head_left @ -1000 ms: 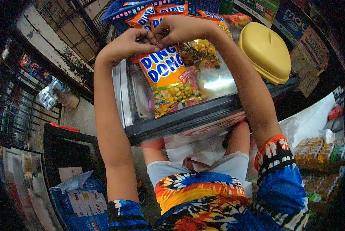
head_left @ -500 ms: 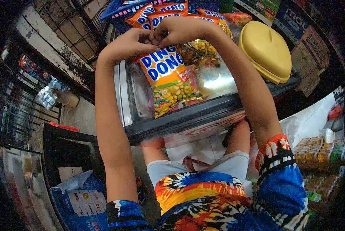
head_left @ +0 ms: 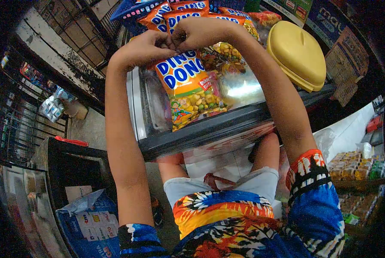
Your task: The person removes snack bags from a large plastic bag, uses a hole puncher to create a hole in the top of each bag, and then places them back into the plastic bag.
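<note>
An orange snack bag [head_left: 186, 88] printed "DING DONG" hangs upright in front of me, over the black front edge of a glass-topped counter [head_left: 209, 135]. My left hand [head_left: 147, 48] pinches its top edge from the left, fingers curled. Right beside it, my right hand [head_left: 196, 34] pinches the same edge, wrist bent over. The two sets of fingertips meet, and they hide the bag's upper seam. Behind my hands stand several more orange snack bags [head_left: 190, 18] of the same print. Other clear-fronted nut packs [head_left: 229, 51] lie under my right forearm.
A yellow lidded container [head_left: 297, 53] stands at the counter's right. At the back is a blue plastic basket [head_left: 126, 15]. Packed goods fill a shelf [head_left: 357, 165] at lower right. A blue printed bag [head_left: 89, 225] sits at lower left. Metal bars [head_left: 25, 124] line the far left.
Both hands keep their pinch at the top of the bag with hardly any movement. The bag's lower part looks slightly fuller and shifted a little to the right.
</note>
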`<state>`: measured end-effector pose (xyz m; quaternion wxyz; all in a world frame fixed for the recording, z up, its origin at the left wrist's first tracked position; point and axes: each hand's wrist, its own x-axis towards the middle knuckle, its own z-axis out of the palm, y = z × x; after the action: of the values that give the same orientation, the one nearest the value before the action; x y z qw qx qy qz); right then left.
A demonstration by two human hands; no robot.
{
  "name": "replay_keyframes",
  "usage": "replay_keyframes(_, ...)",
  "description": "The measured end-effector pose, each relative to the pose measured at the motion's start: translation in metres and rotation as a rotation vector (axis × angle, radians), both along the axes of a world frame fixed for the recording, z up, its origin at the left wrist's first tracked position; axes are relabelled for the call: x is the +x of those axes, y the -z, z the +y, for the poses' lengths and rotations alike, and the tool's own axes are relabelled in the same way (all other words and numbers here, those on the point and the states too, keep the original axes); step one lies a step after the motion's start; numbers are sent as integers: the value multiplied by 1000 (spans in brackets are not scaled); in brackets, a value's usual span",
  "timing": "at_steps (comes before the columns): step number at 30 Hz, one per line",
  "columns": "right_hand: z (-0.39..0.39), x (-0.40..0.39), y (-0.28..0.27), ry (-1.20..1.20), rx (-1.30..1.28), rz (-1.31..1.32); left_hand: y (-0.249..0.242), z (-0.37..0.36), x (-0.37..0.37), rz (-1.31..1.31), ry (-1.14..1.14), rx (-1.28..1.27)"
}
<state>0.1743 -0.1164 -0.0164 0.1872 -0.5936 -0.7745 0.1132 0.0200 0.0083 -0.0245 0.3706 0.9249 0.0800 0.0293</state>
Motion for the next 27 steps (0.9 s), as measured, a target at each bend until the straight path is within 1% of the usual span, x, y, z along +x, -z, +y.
replay_keyframes(2, 1, 1, 1, 4, 39, -71, 1, -1, 0, -42, 23, 12)
replay_keyframes(6, 5, 2, 5, 0, 27, -21, -1, 0, 0, 0, -7, 78)
replay_keyframes(9, 2, 0, 2, 18, 8, -68, -4, -4, -1, -1, 3, 48)
replay_keyframes(12, 3, 0, 3, 16, 12, -70, -9, -9, -2, 31, -11, 104)
replay_keyframes(14, 7, 2, 6, -4, 62, -110, -12, -14, -4, 55, -54, 170)
replay_keyframes(18, 6, 1, 7, -24, 71, -106, -10, -15, -3, 105, -101, 154)
replay_keyframes(20, 9, 2, 8, -26, 59, -123, -8, -14, -2, 52, -30, 123)
replay_keyframes(23, 3, -4, 6, 5, 69, -110, 0, -7, 0, 4, -6, 105)
replay_keyframes(26, 2, -3, 8, 13, 101, -148, -9, -19, -2, 41, -16, 133)
replay_keyframes(27, 3, -2, 9, 13, 101, -147, -4, -14, 0, 41, -16, 133)
